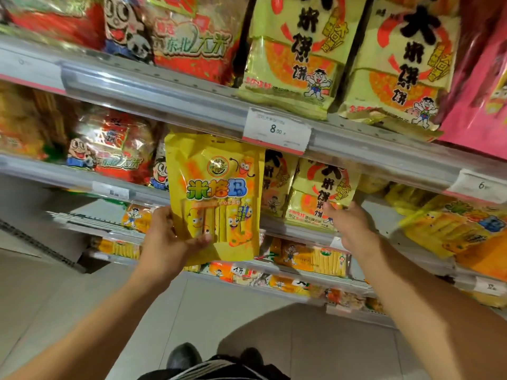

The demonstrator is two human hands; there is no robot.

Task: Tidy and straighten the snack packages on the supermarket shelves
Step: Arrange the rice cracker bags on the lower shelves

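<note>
Head view: left hand (175, 237) gripped the yellow bag (216, 198) at its lower left corner, thumb across the front, bag upright in the air in front of the middle shelf (301, 231). Right hand (348, 229) reached to the rice-cracker pack (323, 193) on that shelf, fingertips touching its lower front; couldn't tell if it gripped. Price tag (277, 130) on the rail above.

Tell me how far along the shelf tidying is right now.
Done: the two pale yellow bags on the upper shelf stand upright side by side. In hand: the left hand holds a yellow snack bag off the shelf, while the right hand reaches toward a pale yellow bag on the middle shelf. Left: the slumped yellow bag at right and the jumbled lower packs.
</note>
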